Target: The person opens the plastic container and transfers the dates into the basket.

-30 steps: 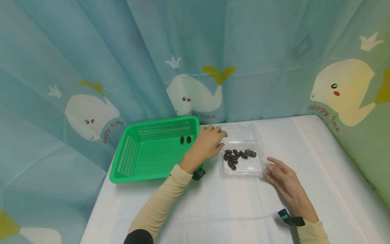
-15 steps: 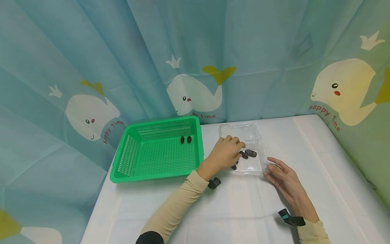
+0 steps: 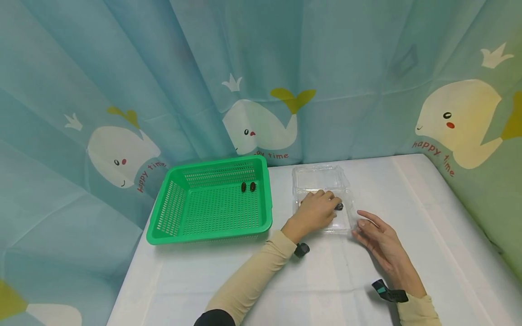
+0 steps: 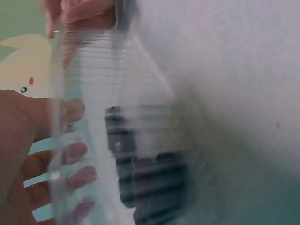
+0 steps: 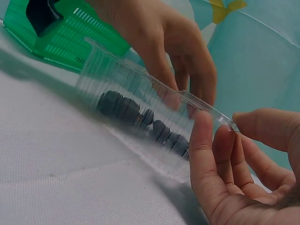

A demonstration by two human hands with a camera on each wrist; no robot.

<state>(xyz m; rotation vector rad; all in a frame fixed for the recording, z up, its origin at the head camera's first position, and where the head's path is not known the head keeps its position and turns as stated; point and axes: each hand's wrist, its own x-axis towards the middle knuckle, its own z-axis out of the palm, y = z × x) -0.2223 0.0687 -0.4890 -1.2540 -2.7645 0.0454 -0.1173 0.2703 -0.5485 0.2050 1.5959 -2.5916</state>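
White tablecloth (image 3: 175,280), loose left grip (image 3: 313,213) over half-hidden dark pieces (image 5: 119,107), right grip (image 3: 382,243) pinching box (image 3: 341,222)

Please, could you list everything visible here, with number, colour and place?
Curtain: 1, blue-green, at the back
Whale prints: 4, mostly white, on the curtain, one cut off
Crown prints: 3, white, above the whales
"happy time" lettering: 3, red, near the whales
Tablecloth: 1, white, before the curtain
Basket: 1, green, left on the tablecloth
Dates in basket: 2, dark brown, back right corner
Clamshell container: 1, clear, right of the basket, lid open
Dates in container: several (some hidden), dark, inside
Sleeves: 2, beige, on the arms
Wrist straps: 2, black, at the wrists
Left hand: 1, bare, reaching into the container
Right hand: 1, bare, at the container's right rim
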